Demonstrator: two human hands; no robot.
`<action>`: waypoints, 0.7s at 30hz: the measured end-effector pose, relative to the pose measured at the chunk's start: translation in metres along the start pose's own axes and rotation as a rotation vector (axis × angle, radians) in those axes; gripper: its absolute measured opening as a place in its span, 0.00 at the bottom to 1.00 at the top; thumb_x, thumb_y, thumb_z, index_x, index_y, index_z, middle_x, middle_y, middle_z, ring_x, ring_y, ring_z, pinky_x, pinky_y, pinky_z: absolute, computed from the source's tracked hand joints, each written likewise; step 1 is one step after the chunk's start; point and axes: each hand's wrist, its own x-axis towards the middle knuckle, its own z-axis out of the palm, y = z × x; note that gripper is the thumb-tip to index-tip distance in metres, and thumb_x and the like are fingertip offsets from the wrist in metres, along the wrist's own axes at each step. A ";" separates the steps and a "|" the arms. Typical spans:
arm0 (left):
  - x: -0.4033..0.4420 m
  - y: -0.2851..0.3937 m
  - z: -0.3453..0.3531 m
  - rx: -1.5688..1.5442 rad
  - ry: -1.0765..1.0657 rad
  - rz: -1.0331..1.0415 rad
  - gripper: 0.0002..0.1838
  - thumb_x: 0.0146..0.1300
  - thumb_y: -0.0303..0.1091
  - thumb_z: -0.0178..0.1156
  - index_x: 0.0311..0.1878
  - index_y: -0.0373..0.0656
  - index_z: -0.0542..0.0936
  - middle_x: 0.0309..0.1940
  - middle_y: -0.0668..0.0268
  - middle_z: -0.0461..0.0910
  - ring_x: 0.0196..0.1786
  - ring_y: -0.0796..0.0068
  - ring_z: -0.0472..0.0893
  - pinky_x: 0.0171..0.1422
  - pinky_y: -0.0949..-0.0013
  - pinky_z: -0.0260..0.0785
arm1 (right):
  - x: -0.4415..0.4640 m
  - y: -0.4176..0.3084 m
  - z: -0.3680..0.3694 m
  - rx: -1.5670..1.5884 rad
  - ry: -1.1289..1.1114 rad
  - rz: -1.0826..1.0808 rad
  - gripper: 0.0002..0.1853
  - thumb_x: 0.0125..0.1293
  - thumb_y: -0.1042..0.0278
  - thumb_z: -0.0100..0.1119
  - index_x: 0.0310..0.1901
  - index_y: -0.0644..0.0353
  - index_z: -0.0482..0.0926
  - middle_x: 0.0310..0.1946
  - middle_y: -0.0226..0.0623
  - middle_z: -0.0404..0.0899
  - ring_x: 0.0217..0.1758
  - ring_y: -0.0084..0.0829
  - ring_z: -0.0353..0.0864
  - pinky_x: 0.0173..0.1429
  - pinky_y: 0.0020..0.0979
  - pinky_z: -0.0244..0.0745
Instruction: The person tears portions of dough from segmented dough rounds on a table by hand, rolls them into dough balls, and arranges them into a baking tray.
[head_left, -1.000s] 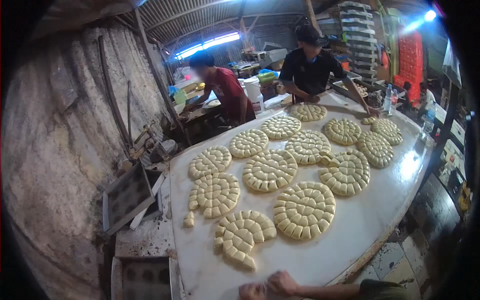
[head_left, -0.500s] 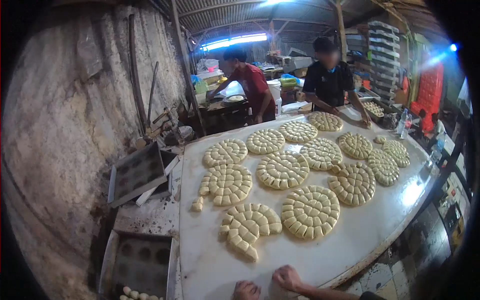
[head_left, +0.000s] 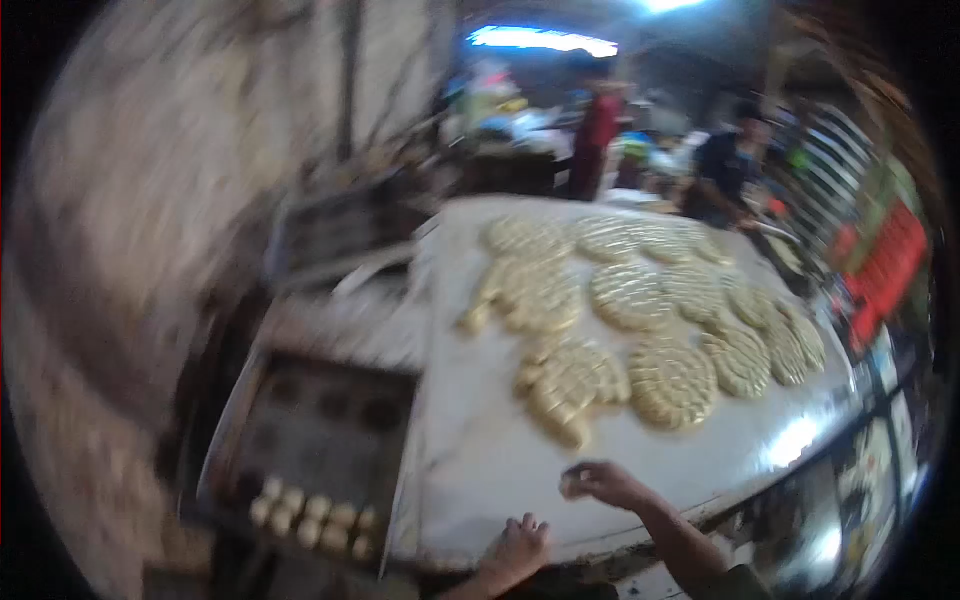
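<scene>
Evidently soft, the dough lies in flat, scored rounds across the pale table [head_left: 480, 450], and the nearest one, a broken round [head_left: 570, 378] with a tapering tail, sits just beyond the two hands. Beside it rests a fuller scored round [head_left: 673, 382], its outline unbroken as far as the blur lets one tell. The right hand [head_left: 612, 484] hangs over the tabletop near that tail, fingers bent and partly closed; a pale patch at the fingertips could be a bit of dough, but the smear hides whether anything is held. The left hand [head_left: 523, 545] is lower, by the near edge of the table, its fingers loosely curled, and I cannot tell if something is tucked in the palm. To the left, a dark tray [head_left: 320, 425] carries small dough balls [head_left: 317, 508] in two rows along its near end. Each cut piece should be light, yielding and perhaps a little tacky, easily dented by a hard pinch; a whole round would likely sag if lifted by one edge. Best to take a single segment by its sides along the scored lines, with fingertips and thumb, pressing gently.
</scene>
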 end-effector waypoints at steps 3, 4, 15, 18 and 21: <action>-0.044 -0.040 -0.074 -0.774 -0.562 0.013 0.14 0.58 0.38 0.53 0.37 0.35 0.75 0.33 0.60 0.75 0.43 0.64 0.73 0.44 0.63 0.65 | 0.064 -0.084 0.075 0.086 -0.075 -0.140 0.15 0.61 0.71 0.58 0.50 0.63 0.74 0.38 0.38 0.80 0.42 0.24 0.79 0.47 0.28 0.74; -0.070 -0.057 -0.095 -1.059 -0.555 -0.098 0.15 0.59 0.39 0.53 0.39 0.35 0.74 0.35 0.58 0.75 0.42 0.65 0.73 0.45 0.64 0.66 | 0.081 -0.119 0.103 0.021 -0.147 -0.171 0.16 0.60 0.72 0.58 0.50 0.64 0.74 0.38 0.38 0.80 0.42 0.25 0.79 0.46 0.28 0.74; -0.252 -0.272 -0.279 -0.641 0.749 -0.565 0.22 0.53 0.26 0.62 0.52 0.39 0.69 0.46 0.55 0.69 0.50 0.61 0.74 0.55 0.64 0.67 | 0.248 -0.269 0.415 -0.317 -0.384 -0.655 0.18 0.57 0.67 0.59 0.49 0.60 0.73 0.45 0.48 0.75 0.47 0.44 0.76 0.49 0.36 0.72; -0.234 -0.326 -0.290 -0.396 0.764 -0.651 0.21 0.53 0.25 0.59 0.51 0.38 0.69 0.46 0.51 0.69 0.49 0.54 0.74 0.54 0.61 0.68 | 0.256 -0.258 0.474 -0.593 -0.472 -0.668 0.16 0.60 0.66 0.54 0.49 0.60 0.73 0.48 0.47 0.73 0.50 0.46 0.74 0.53 0.41 0.69; -0.212 -0.369 -0.261 -0.166 0.588 -0.779 0.17 0.53 0.24 0.55 0.48 0.36 0.69 0.45 0.48 0.70 0.49 0.50 0.74 0.53 0.57 0.67 | 0.278 -0.208 0.491 -0.616 -0.316 -1.105 0.16 0.62 0.67 0.51 0.51 0.59 0.72 0.54 0.47 0.70 0.57 0.48 0.68 0.59 0.43 0.64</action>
